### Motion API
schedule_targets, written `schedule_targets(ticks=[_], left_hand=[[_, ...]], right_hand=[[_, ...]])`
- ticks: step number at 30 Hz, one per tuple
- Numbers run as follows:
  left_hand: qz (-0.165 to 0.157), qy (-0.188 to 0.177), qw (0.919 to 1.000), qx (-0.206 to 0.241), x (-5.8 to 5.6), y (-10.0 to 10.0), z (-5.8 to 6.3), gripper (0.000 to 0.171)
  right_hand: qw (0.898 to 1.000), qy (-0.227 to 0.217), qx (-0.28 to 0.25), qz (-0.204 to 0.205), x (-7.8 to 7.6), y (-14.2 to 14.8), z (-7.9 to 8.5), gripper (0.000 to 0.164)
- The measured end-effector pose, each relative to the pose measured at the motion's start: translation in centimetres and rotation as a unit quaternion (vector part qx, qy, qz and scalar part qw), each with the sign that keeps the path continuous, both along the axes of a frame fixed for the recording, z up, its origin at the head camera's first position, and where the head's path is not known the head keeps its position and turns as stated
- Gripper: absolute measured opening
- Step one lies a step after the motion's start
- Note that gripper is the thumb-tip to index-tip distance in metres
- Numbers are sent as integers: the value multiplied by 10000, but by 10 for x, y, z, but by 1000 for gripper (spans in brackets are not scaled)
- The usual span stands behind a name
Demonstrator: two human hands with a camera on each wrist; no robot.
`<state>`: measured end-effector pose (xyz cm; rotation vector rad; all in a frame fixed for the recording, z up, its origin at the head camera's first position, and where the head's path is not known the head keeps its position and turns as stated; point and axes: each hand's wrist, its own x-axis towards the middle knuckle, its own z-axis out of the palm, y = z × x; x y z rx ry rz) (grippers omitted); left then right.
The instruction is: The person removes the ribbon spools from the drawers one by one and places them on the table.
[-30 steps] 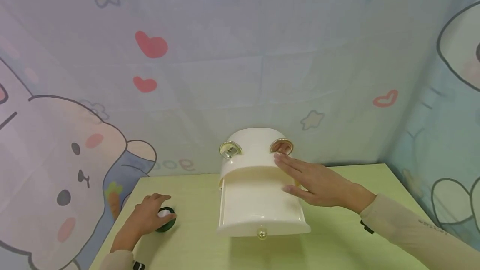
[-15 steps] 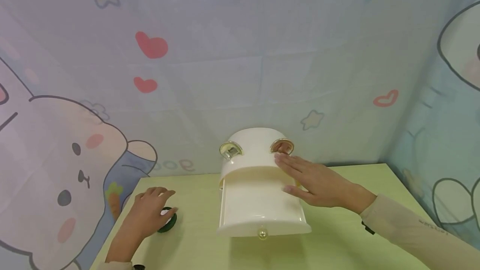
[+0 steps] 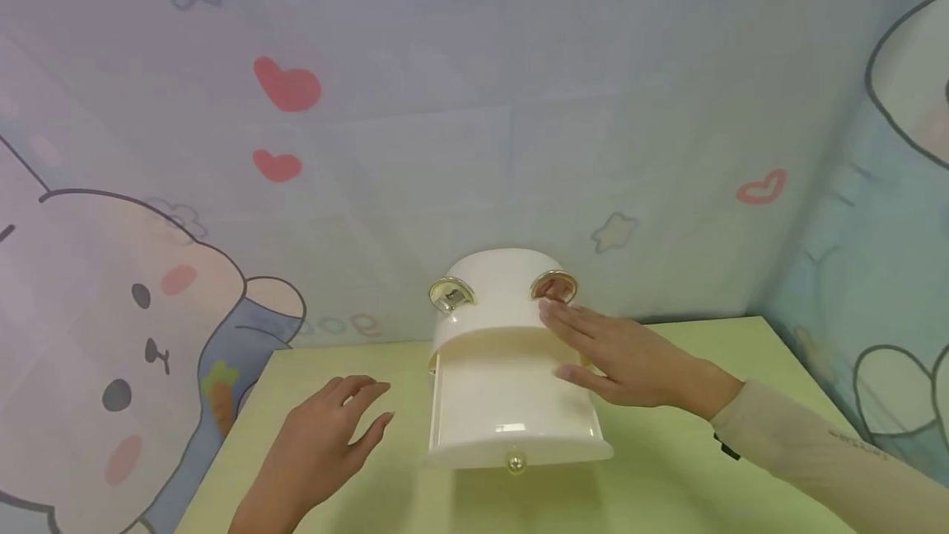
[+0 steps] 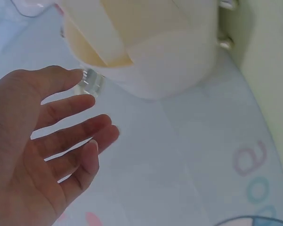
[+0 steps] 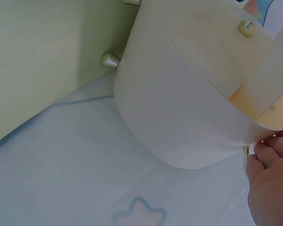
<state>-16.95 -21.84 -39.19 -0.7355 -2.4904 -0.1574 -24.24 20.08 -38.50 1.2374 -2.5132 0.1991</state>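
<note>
A glossy white box [image 3: 498, 270] with a rounded back and two gold-rimmed round ornaments stands on the table, its drawer [image 3: 515, 402] pulled out. A gold ball knob [image 3: 516, 462] sits on the drawer front. My right hand [image 3: 630, 357] lies against the box's right side, fingers fairly straight, fingertips right at the right ornament [image 3: 554, 288]. My left hand [image 3: 315, 443] hovers left of the drawer with fingers spread and loosely bent. In the left wrist view, nothing shows between the left fingers [image 4: 70, 134].
The pale green table [image 3: 667, 476] ends at a cloth backdrop [image 3: 445, 147] printed with hearts, stars and a cartoon rabbit [image 3: 170, 336]. Small metallic feet [image 5: 110, 60] support the box in the right wrist view.
My left hand has moved right toward the drawer. The dark green round thing with a white middle, earlier by its thumb, no longer shows. The right hand keeps its place.
</note>
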Motion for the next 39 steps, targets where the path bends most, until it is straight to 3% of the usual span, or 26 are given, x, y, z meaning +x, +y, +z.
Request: schedule_targets(ticks=[5, 8, 14, 19, 26, 29, 32, 35, 39], left_hand=[[-1073, 618, 9914, 416, 17, 20, 2, 24], [-1579, 861, 9818, 608, 23, 29, 5, 37], [-2291, 1382, 9621, 532, 30, 46, 11, 34], [-2689, 1658, 9479, 418, 38, 65, 7, 27], [-2916, 1128, 9494, 311, 47, 84, -5, 22], [-2967, 1193, 9472, 234, 48, 90, -12, 23], [-2966, 1497, 9429, 214, 48, 96, -19, 23], [-2810, 1608, 9461, 89, 50, 101, -25, 25], [-2508, 1937, 9479, -320, 50, 107, -34, 41]], right_hand=[[9994, -324, -102, -77, 2, 1, -2, 73], [9992, -347, -198, -72, 2, 0, -2, 72], [9996, -152, -239, -99, 2, -2, -1, 72], [9996, -147, -189, -114, 3, -1, 0, 72], [9996, -151, -180, -168, 1, 0, -1, 72], [9996, -105, -211, -135, 0, 0, -2, 73], [9997, -64, -232, -92, 0, 0, -3, 72], [9997, -68, -218, -79, 0, -1, -4, 72], [9997, -42, -223, -92, 0, -2, -5, 72]])
